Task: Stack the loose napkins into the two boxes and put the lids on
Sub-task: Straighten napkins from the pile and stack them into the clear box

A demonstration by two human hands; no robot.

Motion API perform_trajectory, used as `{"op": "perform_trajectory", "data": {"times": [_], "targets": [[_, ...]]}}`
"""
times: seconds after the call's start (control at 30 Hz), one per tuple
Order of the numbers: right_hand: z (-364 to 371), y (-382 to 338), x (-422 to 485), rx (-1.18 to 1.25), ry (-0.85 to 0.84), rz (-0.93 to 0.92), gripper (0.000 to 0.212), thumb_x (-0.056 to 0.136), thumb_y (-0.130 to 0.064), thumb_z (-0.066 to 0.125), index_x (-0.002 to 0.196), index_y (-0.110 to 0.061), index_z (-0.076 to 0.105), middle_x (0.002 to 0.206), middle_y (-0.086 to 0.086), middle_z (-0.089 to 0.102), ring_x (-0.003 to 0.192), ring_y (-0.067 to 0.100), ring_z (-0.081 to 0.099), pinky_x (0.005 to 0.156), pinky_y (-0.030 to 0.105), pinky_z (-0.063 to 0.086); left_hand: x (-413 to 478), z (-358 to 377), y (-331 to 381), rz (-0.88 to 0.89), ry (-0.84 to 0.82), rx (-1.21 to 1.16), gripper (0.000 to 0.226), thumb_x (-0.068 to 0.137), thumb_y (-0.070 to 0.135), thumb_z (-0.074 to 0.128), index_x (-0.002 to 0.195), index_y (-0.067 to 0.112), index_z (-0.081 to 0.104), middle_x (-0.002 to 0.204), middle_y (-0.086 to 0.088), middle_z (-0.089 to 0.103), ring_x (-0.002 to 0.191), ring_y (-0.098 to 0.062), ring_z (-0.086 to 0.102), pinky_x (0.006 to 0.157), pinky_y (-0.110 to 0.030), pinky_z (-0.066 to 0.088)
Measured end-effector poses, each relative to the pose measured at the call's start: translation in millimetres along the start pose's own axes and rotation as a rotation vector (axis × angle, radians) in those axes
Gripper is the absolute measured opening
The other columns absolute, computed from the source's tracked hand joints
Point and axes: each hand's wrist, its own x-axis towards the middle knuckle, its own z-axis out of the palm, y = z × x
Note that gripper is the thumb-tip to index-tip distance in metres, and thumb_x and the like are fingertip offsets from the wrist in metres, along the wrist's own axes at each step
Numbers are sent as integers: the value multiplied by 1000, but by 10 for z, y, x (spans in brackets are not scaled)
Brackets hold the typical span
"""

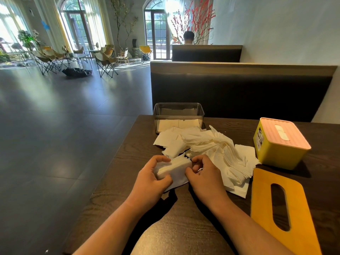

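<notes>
Fingers (159,159) of the left hand (151,179) and of the right hand (205,176) are curled round the two short ends of a small stack of napkins (174,169) at the centre of the frame; whether it rests on the dark wood-grain surface (127,162) or hangs just over it I cannot tell. To square it well, I judge the ends want light, even taps so the thin, soft sheets line up without creasing. Then the block should be lowered flat into the clear box (178,115) at upper centre, where a low layer of napkins lies on the floor. Behind the hands the loose pile (217,150) lies fanned and ruffled, white and flimsy. At right stands a yellow box (276,155), rounded at the corners, with a ribbed pink lid (284,134) on it. A flat orange lid (272,205) with an oval slot lies at lower right.
</notes>
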Motion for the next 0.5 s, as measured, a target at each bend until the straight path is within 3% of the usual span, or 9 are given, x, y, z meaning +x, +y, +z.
{"op": "perform_trajectory", "data": {"times": [0.1, 0.17, 0.3, 0.4, 0.5], "targets": [[12, 13, 9, -24, -28, -22, 41, 94, -21, 72, 129, -34, 54, 114, -6, 58, 89, 9, 60, 77, 20, 48, -14, -4, 15, 3, -36, -10, 46, 88, -5, 68, 119, 29, 62, 107, -1, 71, 81, -15, 74, 71, -36, 65], [14, 29, 9, -8, -41, -31, 49, 95, -20, 71, 136, -34, 49, 126, -8, 55, 101, 5, 58, 83, 18, 49, -19, -8, 14, 11, -59, -13, 49, 88, -7, 66, 120, 29, 61, 104, -4, 72, 74, -15, 71, 67, -32, 62], [24, 20, 35, 122, -125, 13, 63, 99, -13, 65, 149, -37, 37, 143, -12, 49, 129, 9, 52, 109, 31, 49, -3, -16, -18, 5, -95, -24, 55, 87, -9, 60, 119, 35, 59, 96, -15, 70, 67, -22, 63, 62, -38, 53], [21, 19, 80, 170, -162, 17, 68, 99, -6, 61, 154, -34, 34, 147, -9, 47, 135, 9, 47, 110, 26, 41, 10, -23, -39, 4, -102, -29, 55, 86, -10, 58, 120, 34, 59, 95, -11, 68, 66, -24, 59, 60, -41, 49], [26, 22, 83, 171, -177, 12, 64, 95, -3, 63, 146, -34, 39, 140, -10, 51, 130, 7, 51, 101, 19, 42, 5, -34, -31, 2, -110, -57, 53, 85, -10, 60, 119, 31, 60, 101, 0, 70, 77, -20, 67, 66, -37, 55]]}}
